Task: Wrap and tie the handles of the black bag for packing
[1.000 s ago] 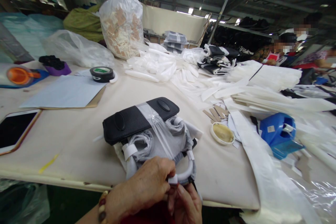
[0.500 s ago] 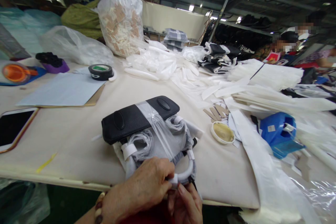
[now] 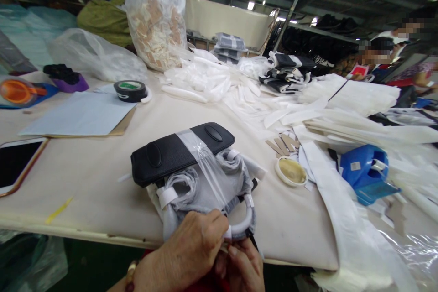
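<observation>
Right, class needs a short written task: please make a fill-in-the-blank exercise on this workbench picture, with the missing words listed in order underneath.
1. The left hand has a ____ at its wrist.
2. The left hand and right hand are at the ____ end of the wrapped bundle, not the far one.
3. The phone is cut off by the picture's ____ edge.
4. The round label on the roll of black tape is coloured ____.

Missing words: bracelet; near; left; green.
</observation>
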Available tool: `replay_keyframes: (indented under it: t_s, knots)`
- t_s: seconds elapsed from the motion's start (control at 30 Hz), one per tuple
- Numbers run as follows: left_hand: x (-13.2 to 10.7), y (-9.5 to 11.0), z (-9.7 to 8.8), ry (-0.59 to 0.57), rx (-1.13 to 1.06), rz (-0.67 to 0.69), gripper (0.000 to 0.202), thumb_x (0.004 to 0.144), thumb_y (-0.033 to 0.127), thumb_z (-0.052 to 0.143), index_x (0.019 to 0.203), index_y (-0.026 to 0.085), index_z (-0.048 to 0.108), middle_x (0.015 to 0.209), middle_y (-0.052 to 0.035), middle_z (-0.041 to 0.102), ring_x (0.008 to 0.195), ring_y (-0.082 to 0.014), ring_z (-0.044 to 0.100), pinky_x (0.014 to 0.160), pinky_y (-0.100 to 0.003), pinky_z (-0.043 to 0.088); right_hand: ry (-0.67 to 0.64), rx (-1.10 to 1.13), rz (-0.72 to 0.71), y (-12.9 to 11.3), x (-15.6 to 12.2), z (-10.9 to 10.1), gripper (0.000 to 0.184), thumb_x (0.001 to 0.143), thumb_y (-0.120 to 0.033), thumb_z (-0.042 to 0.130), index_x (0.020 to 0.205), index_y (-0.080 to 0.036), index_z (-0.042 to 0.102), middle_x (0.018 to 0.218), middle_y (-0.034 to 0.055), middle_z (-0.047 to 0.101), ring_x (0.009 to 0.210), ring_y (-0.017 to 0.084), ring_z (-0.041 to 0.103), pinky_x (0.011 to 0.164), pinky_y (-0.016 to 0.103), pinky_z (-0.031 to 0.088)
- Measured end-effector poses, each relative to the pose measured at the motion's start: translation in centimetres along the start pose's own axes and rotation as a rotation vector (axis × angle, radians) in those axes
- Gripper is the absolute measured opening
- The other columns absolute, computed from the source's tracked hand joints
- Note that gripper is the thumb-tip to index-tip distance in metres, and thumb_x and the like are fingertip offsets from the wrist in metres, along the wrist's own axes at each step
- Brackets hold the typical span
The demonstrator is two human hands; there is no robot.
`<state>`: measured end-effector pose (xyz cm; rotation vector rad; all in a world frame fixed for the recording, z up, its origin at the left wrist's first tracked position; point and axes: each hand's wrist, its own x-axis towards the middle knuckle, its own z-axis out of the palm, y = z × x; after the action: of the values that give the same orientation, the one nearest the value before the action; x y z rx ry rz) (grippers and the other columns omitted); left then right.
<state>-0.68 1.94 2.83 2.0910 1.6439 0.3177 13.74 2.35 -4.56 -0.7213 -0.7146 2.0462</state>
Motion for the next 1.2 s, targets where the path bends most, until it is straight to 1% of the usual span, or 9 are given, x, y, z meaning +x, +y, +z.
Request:
replay_keyframes:
  t_s: [0.1, 0.2, 0.3, 0.43, 0.53, 0.7, 0.87, 1.07, 1.2]
  knots:
    - [-0.1, -0.1, 0.1, 0.017, 0.007, 0.024, 0.017, 0.084, 0.006, 0.041, 0.082, 0.019, 0.051, 0.078, 0.0000, 0.057, 0.067, -0.0151, 0.054, 0.056, -0.026, 0.031, 0.075, -0.020, 0.082, -0.5, -0.1, 0.5, 0.026, 0.073, -0.038, 0.071, 0.081, -0.014, 0.063, 0.050, 0.0022, 0.064, 0.041, 0.009, 0.055, 0.040, 0.015, 0.037]
    - [-0.1, 0.1, -0.1, -0.004, 0.032, 0.028, 0.017, 0.087, 0.009, 0.039, 0.082, 0.019, 0.051, 0.079, -0.0009, 0.057, 0.065, -0.0157, 0.054, 0.054, -0.027, 0.032, 0.171, -0.127, 0.110, -1.1, -0.2, 1.3, 0.030, 0.068, -0.039, 0.075, 0.077, -0.013, 0.063, 0.048, 0.0025, 0.064, 0.038, 0.008, 0.054, 0.039, 0.014, 0.035]
    - [-0.1, 0.2, -0.3, -0.030, 0.089, 0.051, 0.015, 0.087, 0.010, 0.040, 0.081, 0.019, 0.050, 0.080, -0.0022, 0.057, 0.064, -0.0161, 0.054, 0.052, -0.027, 0.032, 0.235, -0.150, 0.109, -1.5, -0.3, 1.6, 0.032, 0.061, -0.035, 0.080, 0.081, -0.013, 0.067, 0.054, 0.0008, 0.065, 0.043, 0.008, 0.056, 0.043, 0.017, 0.041]
    - [-0.3, 0.0, 0.1, 0.015, 0.141, 0.117, 0.013, 0.085, 0.008, 0.044, 0.081, 0.020, 0.048, 0.080, -0.0015, 0.056, 0.062, -0.0171, 0.053, 0.051, -0.027, 0.034, 0.193, -0.064, 0.178, -1.7, -0.2, 1.1, 0.035, 0.061, -0.031, 0.080, 0.090, -0.016, 0.067, 0.079, 0.0037, 0.070, 0.064, 0.015, 0.064, 0.058, 0.026, 0.051]
    - [-0.4, -0.1, 0.5, 0.053, 0.149, 0.146, 0.015, 0.084, 0.006, 0.045, 0.082, 0.020, 0.047, 0.079, -0.0011, 0.055, 0.061, -0.0181, 0.053, 0.050, -0.028, 0.036, 0.159, -0.050, 0.217, -1.4, -0.1, 0.9, 0.034, 0.064, -0.031, 0.078, 0.093, -0.017, 0.066, 0.085, 0.0048, 0.070, 0.072, 0.017, 0.065, 0.065, 0.030, 0.053]
    - [-0.3, -0.1, 0.6, 0.112, 0.159, 0.178, 0.017, 0.081, 0.004, 0.047, 0.081, 0.020, 0.046, 0.077, -0.0006, 0.054, 0.061, -0.0191, 0.054, 0.049, -0.029, 0.038, 0.295, -0.115, 0.114, -0.5, -0.3, 1.4, 0.037, 0.061, -0.039, 0.079, 0.089, -0.018, 0.067, 0.080, 0.0031, 0.070, 0.067, 0.016, 0.064, 0.057, 0.026, 0.052]
    - [-0.2, -0.1, 0.5, 0.154, 0.206, 0.208, 0.016, 0.078, 0.004, 0.050, 0.079, 0.020, 0.046, 0.076, -0.0009, 0.054, 0.058, -0.0189, 0.054, 0.046, -0.028, 0.039, 0.389, -0.178, 0.087, -0.5, -0.4, 2.0, 0.032, 0.059, -0.043, 0.079, 0.065, -0.015, 0.063, 0.054, -0.0013, 0.063, 0.045, 0.009, 0.055, 0.045, 0.019, 0.045]
    - [-0.2, 0.0, 1.2, 0.307, 0.195, 0.240, 0.017, 0.080, 0.003, 0.042, 0.075, 0.020, 0.045, 0.071, -0.0009, 0.053, 0.052, -0.0174, 0.053, 0.043, -0.028, 0.039, 0.395, -0.286, 0.089, -0.7, 0.0, 1.9, 0.037, 0.062, -0.049, 0.074, 0.062, -0.015, 0.058, 0.042, -0.0045, 0.053, 0.036, 0.005, 0.043, 0.038, 0.015, 0.032]
    - [-0.2, 0.3, 1.9, 0.428, 0.227, 0.347, 0.020, 0.082, 0.002, 0.035, 0.076, 0.017, 0.047, 0.069, -0.0036, 0.054, 0.055, -0.0180, 0.052, 0.044, -0.028, 0.040, 0.410, -0.279, 0.104, -0.8, 0.3, 2.1, 0.033, 0.063, -0.044, 0.071, 0.058, -0.017, 0.052, 0.035, -0.0081, 0.043, 0.032, 0.004, 0.034, 0.036, 0.016, 0.022]
